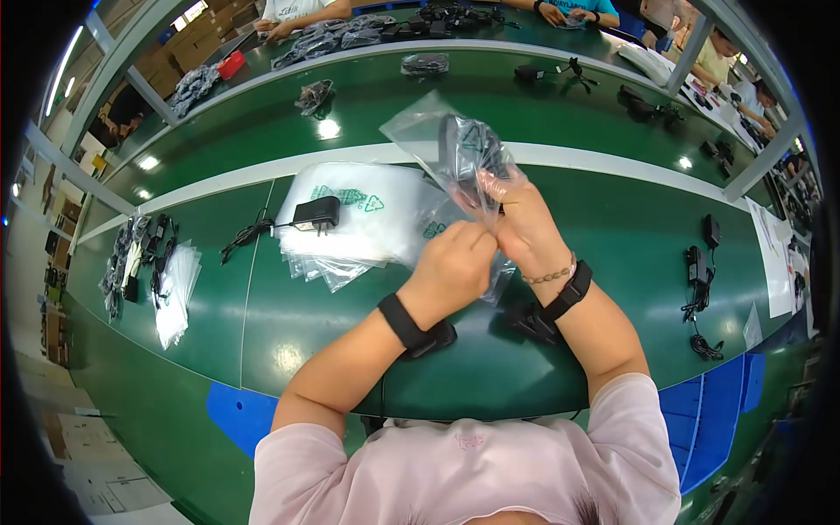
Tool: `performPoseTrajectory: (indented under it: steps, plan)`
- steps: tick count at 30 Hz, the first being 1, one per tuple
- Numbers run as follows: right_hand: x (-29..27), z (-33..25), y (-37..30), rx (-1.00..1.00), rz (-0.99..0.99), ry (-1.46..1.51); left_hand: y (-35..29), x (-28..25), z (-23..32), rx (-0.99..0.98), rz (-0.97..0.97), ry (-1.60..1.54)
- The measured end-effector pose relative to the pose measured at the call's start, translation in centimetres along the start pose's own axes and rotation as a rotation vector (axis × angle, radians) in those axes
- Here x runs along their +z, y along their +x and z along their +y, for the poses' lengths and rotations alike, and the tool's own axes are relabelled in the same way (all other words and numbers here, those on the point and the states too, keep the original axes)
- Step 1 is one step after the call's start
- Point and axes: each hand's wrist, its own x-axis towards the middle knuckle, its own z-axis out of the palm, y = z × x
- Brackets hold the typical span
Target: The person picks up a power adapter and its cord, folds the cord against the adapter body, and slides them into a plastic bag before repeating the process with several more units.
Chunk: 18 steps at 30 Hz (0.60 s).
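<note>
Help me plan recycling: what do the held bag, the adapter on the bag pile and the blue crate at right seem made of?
Bag: thin, glossy clear plastic film; it creases, catches glare and is see-through.
Adapter: probably hard black plastic, satin; crisp edges and a soft sheen suggest moulding.
Crate: likely smooth moulded plastic, judging by its even blue and ribbed wall.

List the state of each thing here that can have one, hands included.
Clear bag: held up, dark item inside; sealed or open, cannot tell.
Left hand: closed on the bag's lower part.
Right hand: gripping the bag below the dark item.
Bag stack: lying flat, near edges fanned out.
Adapter on the stack: unbagged, prongs exposed.
Its cord: bundled.
Adapters at right: unbagged, lying down.
</note>
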Motion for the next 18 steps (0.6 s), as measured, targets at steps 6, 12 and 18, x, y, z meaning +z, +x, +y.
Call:
performPoseTrajectory:
  steps: [6, 12, 18]
  plan:
    - [-0.7, 0.6, 1.3, -0.188, -0.205, -0.178, 0.3, 0.1, 0.3, 0.005, 0.099, -0.011]
    - [-2.7, 0.1, 2.3, -0.136, -0.339, -0.194, 2.5, -7.9, -1.7, -0.504, 0.261, -0.074]
    - [-1.1, 1.6, 1.2, -0.059, -0.414, -0.21, 3.1, -7.6, -8.8, -1.063, 0.055, -1.048]
